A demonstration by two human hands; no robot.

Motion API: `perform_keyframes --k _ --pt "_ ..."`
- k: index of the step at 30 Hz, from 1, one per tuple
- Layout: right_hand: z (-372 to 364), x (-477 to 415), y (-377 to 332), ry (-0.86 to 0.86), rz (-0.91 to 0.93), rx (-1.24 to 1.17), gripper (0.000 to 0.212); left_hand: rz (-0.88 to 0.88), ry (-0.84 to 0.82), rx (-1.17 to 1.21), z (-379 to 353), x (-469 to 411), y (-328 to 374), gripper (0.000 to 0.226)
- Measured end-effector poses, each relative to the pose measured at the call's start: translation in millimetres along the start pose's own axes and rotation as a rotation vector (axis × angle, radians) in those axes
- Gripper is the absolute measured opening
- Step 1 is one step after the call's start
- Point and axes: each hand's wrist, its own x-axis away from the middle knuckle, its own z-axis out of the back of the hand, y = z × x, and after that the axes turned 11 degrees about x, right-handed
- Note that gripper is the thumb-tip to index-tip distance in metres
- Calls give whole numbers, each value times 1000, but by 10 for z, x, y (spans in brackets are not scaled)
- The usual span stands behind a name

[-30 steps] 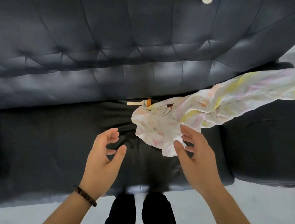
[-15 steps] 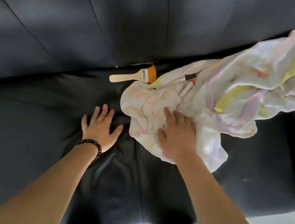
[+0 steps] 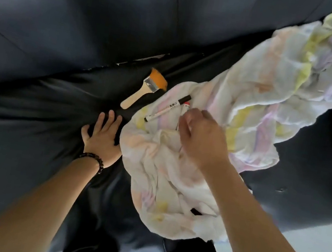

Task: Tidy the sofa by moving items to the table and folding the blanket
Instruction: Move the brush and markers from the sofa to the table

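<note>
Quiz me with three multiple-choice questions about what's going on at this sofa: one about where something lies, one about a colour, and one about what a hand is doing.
1. Where does the paintbrush lie?
A. on the sofa seat, beside the blanket
B. on top of the blanket
C. under the blanket

2. What colour are the paintbrush's bristles?
A. blue
B. green
C. orange

3. What is the left hand doing?
A. gripping the paintbrush
B. resting flat on the sofa seat, fingers straight
C. curled into a fist

Answers:
1 A: the whole brush shows against the dark seat, just left of the blanket's edge.
2 C: the tuft above the metal band is bright orange.
3 B: the palm is down on the seat with the fingers spread, and it holds nothing.
</note>
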Motion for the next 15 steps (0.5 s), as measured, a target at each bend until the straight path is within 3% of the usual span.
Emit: perform_keyframes --k 2,5,7,10,13,15 --pt "-63 -268 -56 -58 -86 -21 32 -39 143 106 -2 68 6 61" --pt "-221 -411 -115 -318 -177 17 54 -102 457 321 94 111 81 53" --pt "-313 -356 -135 -334 -177 74 63 -199 603 320 220 1 195 49" --pt "-349 -251 -112 -258 -166 51 60 -331 535 136 438 -318 432 63" --pt "-263 -168 -48 -284 -187 24 61 -292 338 -37 511 -635 591 82" --pt "-158 -151 -29 -354 -207 21 65 -253 298 -75 437 -711 609 85"
